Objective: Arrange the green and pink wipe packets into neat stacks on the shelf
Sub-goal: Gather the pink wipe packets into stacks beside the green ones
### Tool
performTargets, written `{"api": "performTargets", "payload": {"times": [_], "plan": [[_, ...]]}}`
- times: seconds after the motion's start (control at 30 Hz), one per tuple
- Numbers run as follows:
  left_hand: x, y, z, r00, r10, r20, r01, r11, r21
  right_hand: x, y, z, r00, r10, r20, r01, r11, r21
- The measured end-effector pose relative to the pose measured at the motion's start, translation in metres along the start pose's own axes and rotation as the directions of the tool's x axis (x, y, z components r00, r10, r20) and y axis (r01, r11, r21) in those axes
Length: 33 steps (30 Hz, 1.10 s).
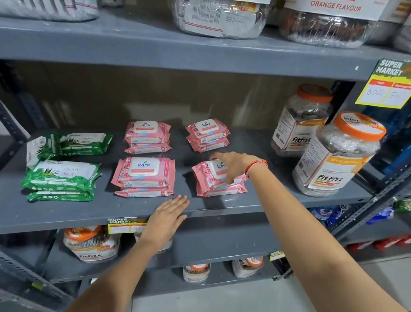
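On the grey middle shelf (47, 217) lie several stacks of pink wipe packets. One stack (148, 137) is at the back middle, one (207, 135) at the back right, one (145, 175) in front of the middle. My right hand (235, 166) rests on top of the front right pink stack (212, 183), fingers spread over the top packet's lid. Green wipe packets sit at the left: a stack (62, 179) in front, and behind it a green packet (77, 143) lying askew. My left hand (169, 214) lies flat and open on the shelf's front edge, holding nothing.
Two clear fitfizz jars with orange lids (337, 154) (300, 119) stand at the shelf's right end. Large jars fill the shelf above (220, 11). More jars sit on the lower shelf (92, 243). A yellow price tag (394, 84) hangs at upper right.
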<state>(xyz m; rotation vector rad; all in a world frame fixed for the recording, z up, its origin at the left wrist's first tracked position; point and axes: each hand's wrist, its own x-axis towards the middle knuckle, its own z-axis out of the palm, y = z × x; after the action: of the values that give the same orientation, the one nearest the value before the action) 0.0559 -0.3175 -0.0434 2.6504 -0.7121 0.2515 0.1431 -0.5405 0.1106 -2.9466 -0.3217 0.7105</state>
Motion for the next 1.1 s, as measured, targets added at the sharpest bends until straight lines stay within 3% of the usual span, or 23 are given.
{"api": "performTargets", "payload": {"times": [0.17, 0.33, 0.43, 0.57, 0.7, 0.83, 1.1], "plan": [[0.007, 0.013, -0.009, 0.994, -0.103, -0.04, 0.094, 0.98, -0.173, 0.0, 0.006, 0.003, 0.997, -0.024, -0.067, 0.023, 1.0, -0.01], [0.037, 0.043, -0.015, 0.962, -0.264, -0.069, 0.212, 0.882, -0.42, -0.013, 0.028, 0.029, 0.937, 0.066, -0.343, 0.068, 0.929, 0.363], [0.059, 0.055, -0.018, 0.929, -0.364, -0.067, 0.265, 0.781, -0.566, -0.017, 0.029, 0.053, 0.906, 0.12, -0.406, 0.102, 0.87, 0.483], [0.074, 0.059, -0.018, 0.922, -0.385, -0.045, 0.304, 0.79, -0.532, -0.017, 0.028, 0.066, 0.882, 0.131, -0.453, 0.129, 0.857, 0.499], [0.074, 0.055, -0.015, 0.92, -0.39, -0.034, 0.302, 0.764, -0.57, -0.025, 0.038, 0.081, 0.834, 0.202, -0.513, 0.189, 0.77, 0.609], [0.073, 0.053, -0.012, 0.938, -0.347, -0.027, 0.269, 0.771, -0.578, -0.029, 0.039, 0.103, 0.834, 0.168, -0.526, 0.212, 0.782, 0.586], [0.083, 0.063, -0.008, 0.924, -0.376, -0.071, 0.294, 0.816, -0.498, -0.02, 0.044, 0.101, 0.786, 0.239, -0.57, 0.183, 0.791, 0.584]]}}
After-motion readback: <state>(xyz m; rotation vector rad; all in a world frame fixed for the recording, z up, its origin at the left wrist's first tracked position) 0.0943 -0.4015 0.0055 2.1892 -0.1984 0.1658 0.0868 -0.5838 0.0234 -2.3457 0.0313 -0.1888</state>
